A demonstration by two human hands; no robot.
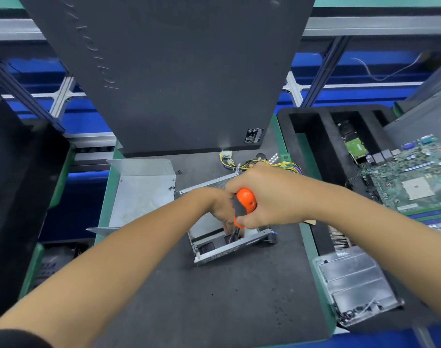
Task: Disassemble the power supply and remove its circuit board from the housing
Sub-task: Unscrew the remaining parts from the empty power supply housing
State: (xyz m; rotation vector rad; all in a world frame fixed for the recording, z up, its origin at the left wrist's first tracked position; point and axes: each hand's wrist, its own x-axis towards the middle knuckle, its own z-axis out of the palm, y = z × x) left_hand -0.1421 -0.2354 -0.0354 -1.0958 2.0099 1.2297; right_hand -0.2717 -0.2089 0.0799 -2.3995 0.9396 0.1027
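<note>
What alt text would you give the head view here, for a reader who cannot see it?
Seen from above, a person's right hand grips an orange-handled screwdriver pointed down into an open metal power supply housing on a dark mat, while the left hand reaches inside. A removed metal cover lies to the left, a green motherboard to the right.

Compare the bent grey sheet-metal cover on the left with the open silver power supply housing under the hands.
The bent grey sheet-metal cover lies apart and untouched; the open silver power supply housing is under both hands. The cover shows bare metal inside; the housing holds dark parts and trails yellow wires. Both are sheet metal on the dark mat.
</note>
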